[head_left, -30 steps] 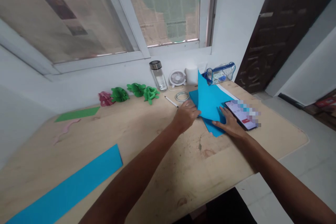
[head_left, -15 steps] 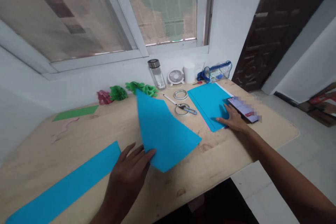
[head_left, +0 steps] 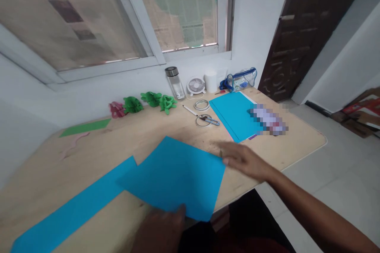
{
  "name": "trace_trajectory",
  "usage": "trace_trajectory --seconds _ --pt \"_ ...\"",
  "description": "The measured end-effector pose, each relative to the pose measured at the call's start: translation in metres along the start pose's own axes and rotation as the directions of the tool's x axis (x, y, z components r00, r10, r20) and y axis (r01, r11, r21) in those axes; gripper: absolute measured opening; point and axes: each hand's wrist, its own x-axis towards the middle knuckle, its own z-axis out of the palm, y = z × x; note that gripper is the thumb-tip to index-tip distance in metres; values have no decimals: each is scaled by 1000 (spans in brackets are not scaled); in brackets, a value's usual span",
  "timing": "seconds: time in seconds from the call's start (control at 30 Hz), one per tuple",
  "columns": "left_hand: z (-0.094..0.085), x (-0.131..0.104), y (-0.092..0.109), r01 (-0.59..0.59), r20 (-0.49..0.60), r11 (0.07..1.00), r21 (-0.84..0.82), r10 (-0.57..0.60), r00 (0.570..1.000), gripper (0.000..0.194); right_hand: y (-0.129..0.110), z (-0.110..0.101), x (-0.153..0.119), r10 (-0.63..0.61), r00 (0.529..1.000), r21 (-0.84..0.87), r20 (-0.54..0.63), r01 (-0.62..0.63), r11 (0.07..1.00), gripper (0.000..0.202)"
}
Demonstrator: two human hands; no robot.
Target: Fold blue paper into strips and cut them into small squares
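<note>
A blue sheet of paper [head_left: 178, 178] lies at an angle over the front of the wooden table. My left hand [head_left: 163, 225], smeared by motion, grips its near edge with the thumb on top. At the sheet's right corner is my right hand [head_left: 246, 160], fingers stretched out and blurred, the thumb close to the corner; whether it touches I cannot tell. A long blue paper strip [head_left: 80, 201] rests to the left, partly overlapped by the sheet. To the right sits a stack of blue paper [head_left: 234, 114] with a phone [head_left: 268, 119] on it.
Thread snips [head_left: 209, 119], rolls of tape [head_left: 201, 105] and a white pen [head_left: 190, 110] lie mid-table. Along the wall stand green paper shapes [head_left: 151, 99], a glass bottle [head_left: 175, 85], a small fan [head_left: 196, 85] and a clear pouch [head_left: 243, 80]. A green strip [head_left: 86, 127] lies left.
My left hand has brought the blue sheet down and nearer, turning it flatter. My right hand has left the paper stack and phone and moved left to the sheet's corner.
</note>
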Motion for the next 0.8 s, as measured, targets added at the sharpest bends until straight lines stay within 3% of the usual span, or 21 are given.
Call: trace_trajectory --seconds 0.03,0.1,0.2,0.27,0.4,0.5,0.6,0.67,0.73,0.8 --pt "-3 9 7 6 34 1000 4 -6 999 11 -18 7 -8 -128 988 39 91 125 991 57" --pt "-12 28 22 -1 83 1000 25 -1 997 14 -44 21 -21 -228 954 9 195 231 973 53" --pt "-24 49 37 -60 101 996 72 52 993 18 -54 36 -27 -178 963 -175 205 215 961 24" --pt "-25 51 34 -75 48 992 97 71 996 15 -46 39 -29 -159 974 -235 161 194 952 28" --pt "-1 25 -6 -64 -165 994 89 78 983 17 -23 32 -37 -191 974 -138 121 206 969 31" --pt "20 -9 -46 -99 -191 995 -14 94 977 31 -11 23 -49 -179 973 10 147 179 984 32" --pt "24 -33 -74 -9 -103 967 -254 -18 995 28 -2 19 -55 -93 984 176 151 66 982 30" --pt "18 -38 -86 123 17 883 -453 -129 991 25 5 20 -53 0 991 245 134 -33 969 31" --pt "12 -35 -93 258 113 768 -586 -238 965 26 12 25 -46 93 994 233 64 -106 967 34" --pt "10 -28 -94 360 91 696 -621 -391 916 33 18 32 -36 162 985 159 -57 -151 976 35"
